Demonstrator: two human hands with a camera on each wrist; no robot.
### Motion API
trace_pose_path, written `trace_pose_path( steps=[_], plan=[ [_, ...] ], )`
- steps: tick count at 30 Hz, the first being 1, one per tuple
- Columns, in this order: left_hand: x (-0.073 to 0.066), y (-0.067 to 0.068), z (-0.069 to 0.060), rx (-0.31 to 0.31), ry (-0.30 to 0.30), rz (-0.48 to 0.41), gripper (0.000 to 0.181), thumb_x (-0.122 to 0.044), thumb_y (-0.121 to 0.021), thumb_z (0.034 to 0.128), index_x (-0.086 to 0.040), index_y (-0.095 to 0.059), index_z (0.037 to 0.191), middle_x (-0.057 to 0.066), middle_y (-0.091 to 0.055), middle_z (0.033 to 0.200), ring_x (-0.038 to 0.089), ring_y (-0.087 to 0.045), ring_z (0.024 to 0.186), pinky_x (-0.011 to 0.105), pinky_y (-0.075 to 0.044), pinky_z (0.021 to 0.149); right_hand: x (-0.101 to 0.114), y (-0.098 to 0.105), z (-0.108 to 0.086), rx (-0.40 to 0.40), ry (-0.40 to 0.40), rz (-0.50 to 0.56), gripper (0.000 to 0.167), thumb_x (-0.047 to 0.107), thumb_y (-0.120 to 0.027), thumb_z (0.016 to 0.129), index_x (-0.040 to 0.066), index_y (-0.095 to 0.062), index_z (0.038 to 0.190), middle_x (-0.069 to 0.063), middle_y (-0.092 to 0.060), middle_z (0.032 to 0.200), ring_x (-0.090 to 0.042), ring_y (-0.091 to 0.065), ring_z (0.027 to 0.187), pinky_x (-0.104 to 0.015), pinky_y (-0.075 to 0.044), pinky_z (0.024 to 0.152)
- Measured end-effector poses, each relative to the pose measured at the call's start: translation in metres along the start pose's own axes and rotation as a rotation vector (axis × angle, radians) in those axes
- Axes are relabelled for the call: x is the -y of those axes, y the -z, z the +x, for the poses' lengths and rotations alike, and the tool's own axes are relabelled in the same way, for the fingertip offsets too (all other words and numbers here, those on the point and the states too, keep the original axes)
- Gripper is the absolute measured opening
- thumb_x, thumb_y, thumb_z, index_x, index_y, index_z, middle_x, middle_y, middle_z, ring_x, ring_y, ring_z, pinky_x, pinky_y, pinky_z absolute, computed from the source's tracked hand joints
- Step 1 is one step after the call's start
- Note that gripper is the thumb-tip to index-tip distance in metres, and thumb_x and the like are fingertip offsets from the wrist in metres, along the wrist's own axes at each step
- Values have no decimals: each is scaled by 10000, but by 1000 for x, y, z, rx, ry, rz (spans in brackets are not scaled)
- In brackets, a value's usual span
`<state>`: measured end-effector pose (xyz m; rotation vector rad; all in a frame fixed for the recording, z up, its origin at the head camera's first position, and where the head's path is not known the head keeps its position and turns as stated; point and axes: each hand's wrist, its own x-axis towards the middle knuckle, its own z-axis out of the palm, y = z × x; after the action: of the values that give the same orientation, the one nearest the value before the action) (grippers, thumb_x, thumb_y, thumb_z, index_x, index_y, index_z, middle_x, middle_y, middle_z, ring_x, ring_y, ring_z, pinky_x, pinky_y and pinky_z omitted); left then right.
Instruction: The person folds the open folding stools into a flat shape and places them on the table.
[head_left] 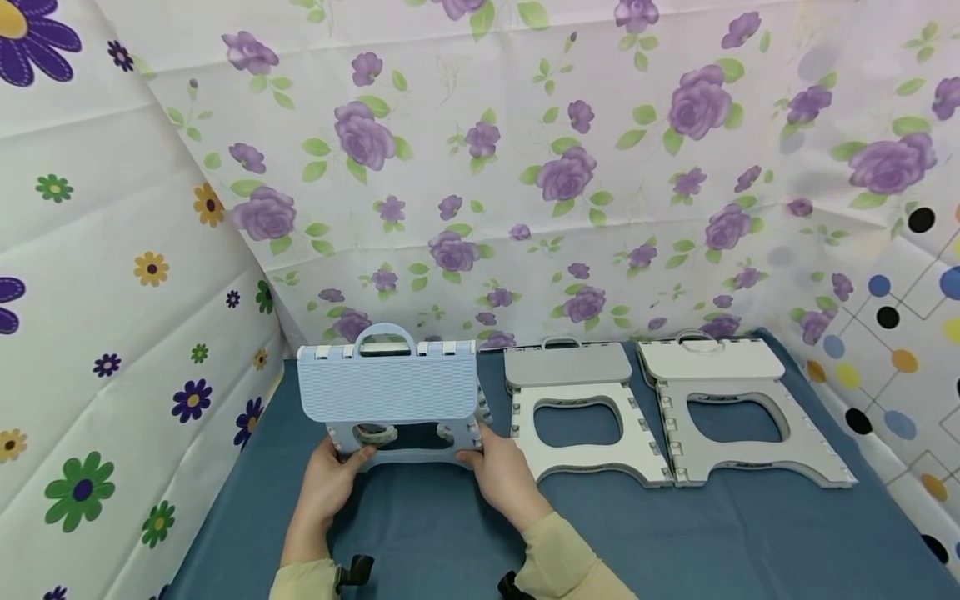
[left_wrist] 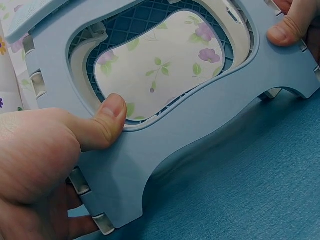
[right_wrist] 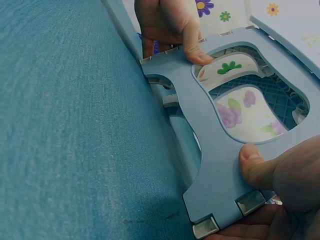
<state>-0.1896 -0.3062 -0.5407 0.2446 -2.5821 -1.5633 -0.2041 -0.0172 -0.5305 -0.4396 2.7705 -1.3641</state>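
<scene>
A light blue folding step stool [head_left: 387, 385] with a loop handle is held by both hands at the left of the table. Its top panel tilts out from the leg frame, which has a large cut-out. My left hand [head_left: 330, 483] grips the left edge of the leg panel [left_wrist: 117, 180], thumb on the front face and fingers behind. At the opposite edge my right hand [head_left: 508, 475] holds the panel in the same way, its thumb [right_wrist: 251, 159] near the cut-out. Through the opening the far side of the stool and flowered cloth show.
A folded stool with a grey top [head_left: 568, 365] and white legs lies right of the hands. Beside it lies another folded stool [head_left: 712, 360], in white and grey. Blue cloth covers the table [head_left: 712, 550]. Flowered sheets [head_left: 480, 200] hang at the back and sides.
</scene>
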Motion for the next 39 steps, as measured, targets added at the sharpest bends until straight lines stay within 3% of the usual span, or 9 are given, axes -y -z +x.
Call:
trace_pose_path(
  steps=[6,12,15,20,24,27,29,39],
  plan=[
    [0,1,3,13,-7,-30,628,-150,-710,1063,14,-392,1579,261,-525,1514,390,-538,1343,543,-442,1051,0,2,1,7,0,5,445,290,-722,1039,64,-635,1413,-149,-762,1250,-242,-769,1006,-452,-594,792],
    [0,2,3,38,-8,-131,843,-142,-714,1061,3,-112,1633,301,-314,1617,418,-345,1494,567,-352,1118,0,3,1,8,0,9,429,288,-737,1032,62,-655,1387,-145,-762,1253,-300,-752,1113,-497,-602,870],
    [0,2,3,41,-30,-156,911,-137,-718,1057,-28,-48,1663,292,-255,1658,404,-272,1539,569,-320,1148,0,3,1,-10,12,8,396,274,-758,1020,60,-684,1345,-136,-769,1230,-293,-752,1101,-491,-602,876],
    [-1,3,2,56,-64,-97,820,-135,-699,1067,-49,-164,1683,264,-353,1635,407,-386,1483,573,-378,1113,-1,2,4,-50,22,-1,436,292,-802,994,20,-705,1321,-213,-701,1318,-367,-705,1172,-531,-578,933],
    [-1,2,0,59,-54,-55,749,-142,-687,1076,-33,-235,1663,269,-412,1607,421,-455,1435,571,-410,1083,-2,1,4,-66,4,-2,564,334,-820,977,-40,-672,1372,-386,-418,1573,-537,-532,1372,-612,-506,1040],
    [-2,2,-1,56,-50,-52,751,-153,-685,1078,-33,-235,1667,272,-407,1613,427,-445,1444,582,-407,1091,-3,0,4,-77,15,6,592,331,-835,964,-56,-664,1379,-419,-195,1664,-582,-437,1430,-623,-480,1070],
    [-2,2,0,55,-48,-59,754,-153,-685,1078,-41,-234,1672,270,-406,1616,427,-440,1448,586,-402,1097,-4,0,4,-81,33,10,590,325,-839,962,-53,-666,1380,-405,-123,1689,-569,-440,1434,-613,-484,1068],
    [0,4,0,69,-44,-67,764,-151,-683,1079,-33,-225,1678,272,-408,1615,411,-443,1441,582,-405,1095,-8,2,9,-62,63,36,534,319,-861,943,37,-711,1370,-347,-251,1685,-519,-305,1538,-661,-383,1148]
  ],
)
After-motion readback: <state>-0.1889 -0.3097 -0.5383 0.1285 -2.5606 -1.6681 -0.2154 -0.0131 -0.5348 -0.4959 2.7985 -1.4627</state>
